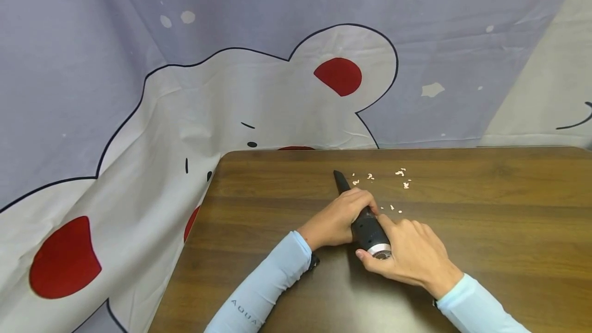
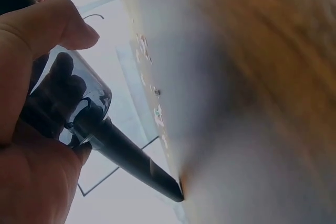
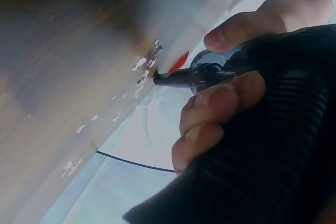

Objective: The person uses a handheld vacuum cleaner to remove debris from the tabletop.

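Observation:
A black handheld vacuum cleaner (image 1: 370, 231) with a silver ring at its rear end is held over the wooden table between both hands. My left hand (image 1: 341, 218) grips its front part, fingers wrapped around the clear dust cup (image 2: 101, 90). From the cup a narrow black nozzle (image 2: 137, 163) slants down, its tip right at the tabletop. The right hand (image 1: 416, 252) holds the rear of the body, thumb by the silver end and fingers along the far side. Small white scraps (image 3: 139, 64) lie near the nozzle tip.
More white scraps (image 1: 400, 172) are scattered on the wooden table (image 1: 490, 230), to the right of the nozzle. A curtain (image 1: 259, 96) printed with white and red cartoon shapes hangs behind the table's far edge and along its left side.

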`<state>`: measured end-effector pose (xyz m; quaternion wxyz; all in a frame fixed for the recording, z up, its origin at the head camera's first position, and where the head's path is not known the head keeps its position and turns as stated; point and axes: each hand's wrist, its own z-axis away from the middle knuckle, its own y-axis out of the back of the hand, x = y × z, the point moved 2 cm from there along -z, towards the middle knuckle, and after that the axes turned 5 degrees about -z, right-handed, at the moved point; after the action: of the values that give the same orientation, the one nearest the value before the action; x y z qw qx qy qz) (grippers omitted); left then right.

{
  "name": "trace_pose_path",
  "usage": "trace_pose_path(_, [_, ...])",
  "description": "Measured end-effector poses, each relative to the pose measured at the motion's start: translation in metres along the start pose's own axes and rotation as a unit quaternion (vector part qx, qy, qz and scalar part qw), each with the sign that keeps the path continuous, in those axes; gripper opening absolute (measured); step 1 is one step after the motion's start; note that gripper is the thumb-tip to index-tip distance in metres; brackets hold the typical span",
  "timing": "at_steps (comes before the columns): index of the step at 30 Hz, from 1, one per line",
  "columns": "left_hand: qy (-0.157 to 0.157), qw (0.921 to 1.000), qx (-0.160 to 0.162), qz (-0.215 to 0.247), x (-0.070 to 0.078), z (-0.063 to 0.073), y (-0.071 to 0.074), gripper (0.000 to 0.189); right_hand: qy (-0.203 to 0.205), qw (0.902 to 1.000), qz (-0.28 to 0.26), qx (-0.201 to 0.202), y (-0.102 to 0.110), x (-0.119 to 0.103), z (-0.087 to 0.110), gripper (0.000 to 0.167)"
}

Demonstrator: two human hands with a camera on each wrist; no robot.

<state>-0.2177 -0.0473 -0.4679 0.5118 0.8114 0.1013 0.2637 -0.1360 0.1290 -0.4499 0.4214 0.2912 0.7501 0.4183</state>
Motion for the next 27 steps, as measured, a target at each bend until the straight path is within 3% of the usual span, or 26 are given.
trace_pose_path(16, [-0.003, 0.9999, -0.013, -0.001, 0.017, 0.007, -0.002, 0.048, -0.004, 0.9999, 0.009, 0.012, 0.005, -0.013, 0.019, 0.065])
trace_pose_path(27, [-0.025, 0.9995, -0.017, -0.003, 0.034, 0.005, -0.006, 0.046, -0.010, 0.9998, 0.001, 0.019, 0.012, -0.017, 0.039, 0.062])
